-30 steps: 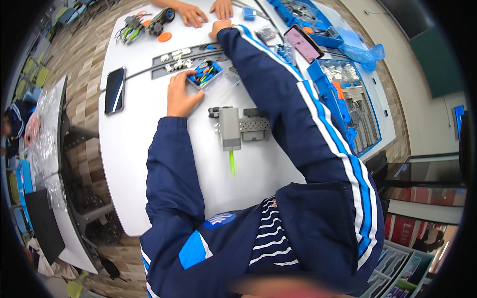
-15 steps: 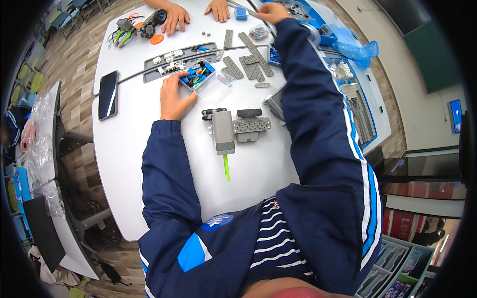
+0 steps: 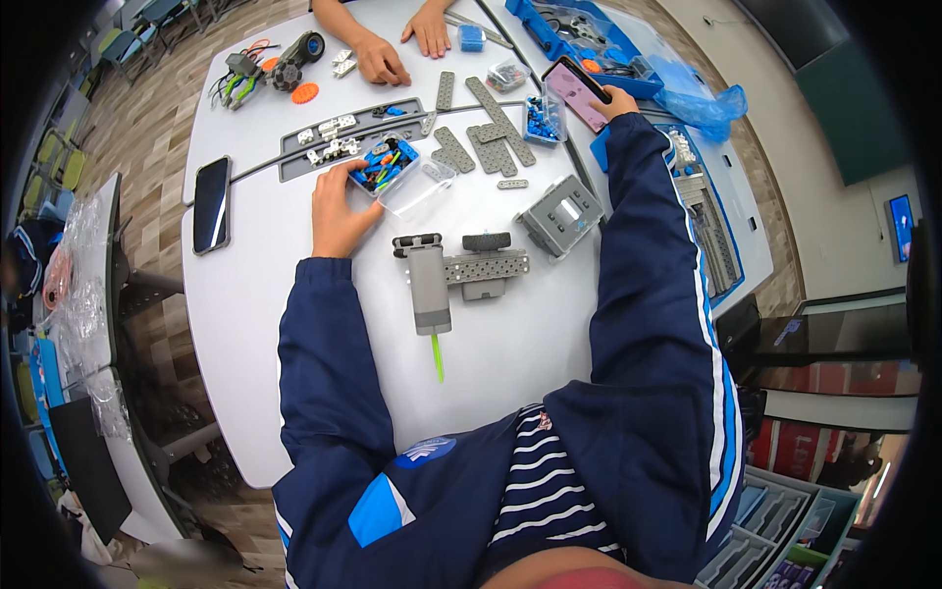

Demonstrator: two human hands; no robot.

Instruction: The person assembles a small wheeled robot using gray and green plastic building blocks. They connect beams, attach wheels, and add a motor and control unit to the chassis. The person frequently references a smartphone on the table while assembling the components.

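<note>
Head view: left hand [image 3: 339, 211] lies flat-curled on the white desk [image 3: 255, 324], its fingers together against the near side of a small clear box [image 3: 391, 167] full of bright little parts, touching it rather than clamped around it. The box sits just beyond the hand, its clear lid [image 3: 424, 187] lying open beside it. Thin clear plastic of this kind is, I judge, light, stiff and a little slick, and the loose pieces inside would spill if tipped, so it is best held by its two long walls, kept level. The right hand [image 3: 616, 101], far out at the desk's right side, is closed around a phone with a pink screen [image 3: 577, 93]; a phone is rigid, smooth and heavier than the box, best held by its edges. Between the arms lies a grey assembly [image 3: 453, 275] with a green stick [image 3: 437, 355] near it, and grey perforated plates [image 3: 486, 137] further off. Another person's hands [image 3: 383, 61] rest at the far edge.
</note>
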